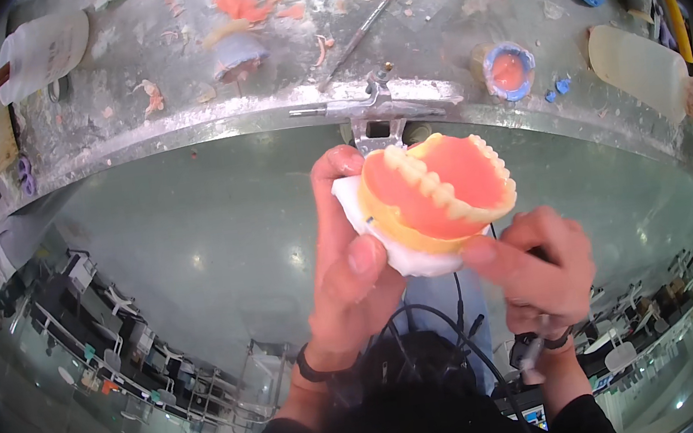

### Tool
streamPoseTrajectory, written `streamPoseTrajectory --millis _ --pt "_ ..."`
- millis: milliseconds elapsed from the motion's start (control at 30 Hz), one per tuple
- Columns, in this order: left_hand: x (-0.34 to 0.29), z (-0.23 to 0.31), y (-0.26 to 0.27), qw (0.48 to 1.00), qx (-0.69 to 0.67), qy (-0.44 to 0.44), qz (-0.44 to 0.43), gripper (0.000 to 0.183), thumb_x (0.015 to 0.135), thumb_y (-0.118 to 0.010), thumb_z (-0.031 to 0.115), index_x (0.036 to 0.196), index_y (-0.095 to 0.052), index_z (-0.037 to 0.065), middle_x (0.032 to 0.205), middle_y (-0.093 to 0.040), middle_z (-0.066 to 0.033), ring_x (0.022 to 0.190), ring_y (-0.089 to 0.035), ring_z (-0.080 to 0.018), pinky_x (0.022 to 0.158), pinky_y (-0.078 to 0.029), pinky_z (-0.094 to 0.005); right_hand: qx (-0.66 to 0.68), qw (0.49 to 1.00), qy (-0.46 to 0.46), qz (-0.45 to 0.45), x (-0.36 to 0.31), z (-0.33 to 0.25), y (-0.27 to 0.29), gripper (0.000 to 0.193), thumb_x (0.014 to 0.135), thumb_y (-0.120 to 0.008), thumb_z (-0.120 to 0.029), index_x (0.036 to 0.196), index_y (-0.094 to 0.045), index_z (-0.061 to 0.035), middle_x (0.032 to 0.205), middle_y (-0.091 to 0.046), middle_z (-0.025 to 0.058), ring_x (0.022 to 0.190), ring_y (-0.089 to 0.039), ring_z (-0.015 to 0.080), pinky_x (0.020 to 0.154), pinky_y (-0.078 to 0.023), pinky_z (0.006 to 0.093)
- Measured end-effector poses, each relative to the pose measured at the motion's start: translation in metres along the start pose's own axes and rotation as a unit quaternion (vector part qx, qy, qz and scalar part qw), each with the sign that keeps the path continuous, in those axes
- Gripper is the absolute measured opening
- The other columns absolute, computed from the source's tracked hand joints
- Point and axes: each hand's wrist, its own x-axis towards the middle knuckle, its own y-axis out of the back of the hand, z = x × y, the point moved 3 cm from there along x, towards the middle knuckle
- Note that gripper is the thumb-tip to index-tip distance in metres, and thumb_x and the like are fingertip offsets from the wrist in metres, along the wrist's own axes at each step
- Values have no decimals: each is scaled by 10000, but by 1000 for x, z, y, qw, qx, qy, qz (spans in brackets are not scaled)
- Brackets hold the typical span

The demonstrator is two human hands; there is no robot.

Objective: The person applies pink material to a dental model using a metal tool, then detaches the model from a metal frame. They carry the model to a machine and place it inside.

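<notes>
A dental model [409,217] is held up in front of me, with pink wax and a row of cream teeth on a yellow cast. Its base is white plaster [421,261]. My left hand [346,281] is closed round the model's left side, thumb against the plaster and fingers behind. My right hand [551,265] is curled at the right, its index fingertip touching the model's lower right edge. From the bottom of that fist sticks out the blurred end of a slim tool [534,359]; the rest of it is hidden by the hand.
Beyond the model is a messy metal workbench [204,117] with a clamp-like fitting [379,91] on its edge. On it lie a thin metal rod [378,13], a blue-rimmed cup with pink material [509,71], pink scraps [243,4] and translucent containers [637,64]. Cables hang by my lap.
</notes>
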Motion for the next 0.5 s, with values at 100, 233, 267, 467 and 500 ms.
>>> streamPoseTrajectory --millis 100,233,267,467,500 --pt "3 2 -4 999 -17 -26 -17 634 788 -581 325 1250 -202 115 1233 -356 -125 1189 -380 -261 975 -334 -408 16 991 -37 130 -18 10 -3 281 787 -558 -295 849 -643 -35 634 -459 51 487 -404 161 437 -320 238" --pt "2 3 -2 997 -41 -42 -40 634 794 -551 340 1268 -202 104 1227 -360 -122 1192 -376 -272 982 -321 -424 121 934 -52 333 -34 21 3 284 821 -505 -306 808 -642 -57 602 -392 13 534 -431 154 487 -341 271" --pt "1 3 -2 998 -41 -41 -38 634 794 -551 340 1268 -202 104 1227 -360 -122 1192 -376 -272 982 -321 -424 171 906 -44 385 -34 24 7 397 888 -413 -372 757 -603 -48 591 -380 16 550 -417 171 538 -355 285" --pt "2 2 -6 997 -35 -23 -59 653 769 -558 344 1265 -205 108 1256 -355 -152 1197 -369 -284 988 -313 -430 217 871 3 441 -38 47 37 452 958 -219 -382 750 -469 -67 545 -331 3 552 -266 125 587 -271 268" --pt "1 2 -7 997 -32 -38 -51 655 765 -559 346 1263 -206 108 1263 -351 -158 1195 -372 -288 988 -313 -431 282 869 5 408 -39 49 36 410 969 -217 -343 776 -471 -87 539 -361 -8 539 -266 112 550 -241 268"
